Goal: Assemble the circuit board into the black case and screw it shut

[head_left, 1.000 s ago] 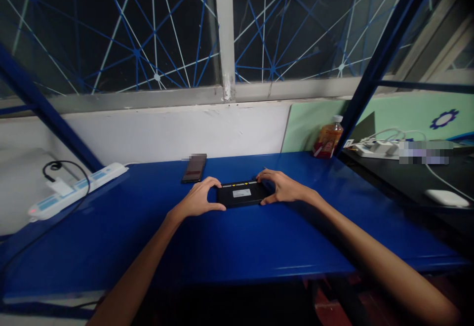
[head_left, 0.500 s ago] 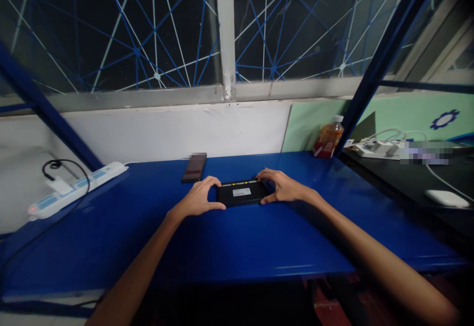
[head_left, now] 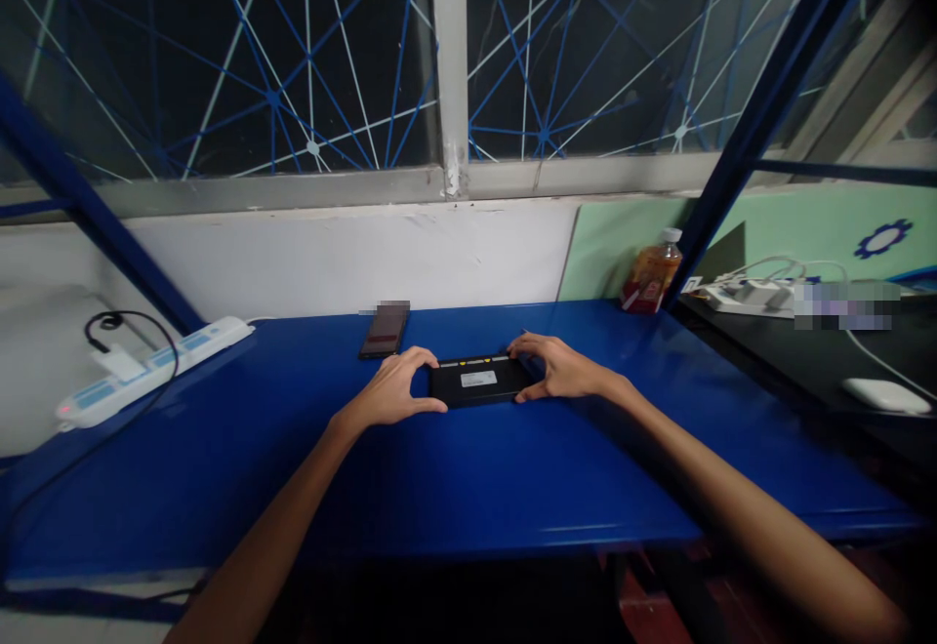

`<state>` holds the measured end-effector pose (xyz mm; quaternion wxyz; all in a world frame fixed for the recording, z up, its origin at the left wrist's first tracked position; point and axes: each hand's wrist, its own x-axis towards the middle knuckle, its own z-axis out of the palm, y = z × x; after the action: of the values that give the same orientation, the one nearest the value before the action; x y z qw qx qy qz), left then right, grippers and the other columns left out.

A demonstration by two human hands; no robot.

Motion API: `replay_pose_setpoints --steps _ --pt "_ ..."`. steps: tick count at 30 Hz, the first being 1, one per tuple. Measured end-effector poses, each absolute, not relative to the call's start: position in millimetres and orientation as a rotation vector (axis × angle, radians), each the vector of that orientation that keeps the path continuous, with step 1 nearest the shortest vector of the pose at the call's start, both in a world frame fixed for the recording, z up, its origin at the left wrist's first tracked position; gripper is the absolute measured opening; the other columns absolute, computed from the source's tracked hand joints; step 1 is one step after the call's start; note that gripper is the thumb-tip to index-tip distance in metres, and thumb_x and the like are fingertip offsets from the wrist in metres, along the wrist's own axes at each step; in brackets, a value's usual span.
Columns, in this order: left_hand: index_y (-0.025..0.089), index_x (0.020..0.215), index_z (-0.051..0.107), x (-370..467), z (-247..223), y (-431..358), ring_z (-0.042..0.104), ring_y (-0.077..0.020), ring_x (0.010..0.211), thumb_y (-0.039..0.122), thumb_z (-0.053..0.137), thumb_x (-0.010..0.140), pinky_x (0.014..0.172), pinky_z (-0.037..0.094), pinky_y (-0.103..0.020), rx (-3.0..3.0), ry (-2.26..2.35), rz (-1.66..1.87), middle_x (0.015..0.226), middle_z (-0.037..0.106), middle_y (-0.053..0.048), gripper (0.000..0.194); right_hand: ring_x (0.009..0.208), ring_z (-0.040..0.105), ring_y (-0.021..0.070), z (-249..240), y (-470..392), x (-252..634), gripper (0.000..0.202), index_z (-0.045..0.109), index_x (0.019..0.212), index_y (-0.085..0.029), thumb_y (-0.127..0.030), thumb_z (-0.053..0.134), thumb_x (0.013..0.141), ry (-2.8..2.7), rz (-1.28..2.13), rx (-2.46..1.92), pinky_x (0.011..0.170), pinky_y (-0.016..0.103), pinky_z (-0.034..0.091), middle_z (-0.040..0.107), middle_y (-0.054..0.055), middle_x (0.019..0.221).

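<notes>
While nothing has shifted over the last second, the left hand (head_left: 391, 392) and right hand (head_left: 560, 371) keep their fingers curled around the ends of the black box (head_left: 477, 381), flat on the blue table (head_left: 468, 468); the grip looks settled.

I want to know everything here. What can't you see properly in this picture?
- Black device: its white label is too small to read; left hand and right hand cover both ends.
- Phone: far end blurred out.
- Something beside the white adapters: blurred out.
- Power strip cord: cut off by the left edge.
</notes>
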<state>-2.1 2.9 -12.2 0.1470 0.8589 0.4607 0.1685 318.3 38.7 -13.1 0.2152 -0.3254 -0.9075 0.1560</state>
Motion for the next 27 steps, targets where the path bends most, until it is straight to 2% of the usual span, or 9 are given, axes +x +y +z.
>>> replay_pose_setpoints --steps 6,17,27 --pt "0.027 0.114 0.051 -1.4 -11.9 2.6 0.050 -0.0291 0.113 0.060 0.065 0.074 0.098 0.036 -0.045 2.467 1.319 0.482 0.126 0.050 -0.005 0.054 0.104 0.056 0.0280 -12.2 38.5 317.5 0.055 0.059 0.100 -0.018 -0.051 0.078 0.060 -2.527 0.413 -0.887 0.088 0.043 0.045 0.060 0.010 0.111" --pt "0.027 0.114 0.051 -2.7 -12.2 2.6 0.050 -0.0309 0.112 0.062 0.064 0.072 0.097 0.037 -0.047 2.442 1.331 0.472 0.126 0.050 -0.006 0.057 0.090 0.059 0.0244 -10.5 37.2 317.0 0.056 0.058 0.099 -0.019 -0.051 0.079 0.058 -2.517 0.418 -0.957 0.077 0.038 0.047 0.059 0.009 0.108" --pt "0.028 0.115 0.052 -3.7 -9.4 2.0 0.048 -0.0307 0.115 0.062 0.064 0.072 0.098 0.036 -0.046 2.430 1.345 0.462 0.127 0.051 -0.006 0.056 0.096 0.059 0.0272 -7.9 35.0 316.7 0.058 0.059 0.101 -0.019 -0.052 0.079 0.058 -2.521 0.439 -0.984 0.083 0.040 0.046 0.062 0.008 0.107"
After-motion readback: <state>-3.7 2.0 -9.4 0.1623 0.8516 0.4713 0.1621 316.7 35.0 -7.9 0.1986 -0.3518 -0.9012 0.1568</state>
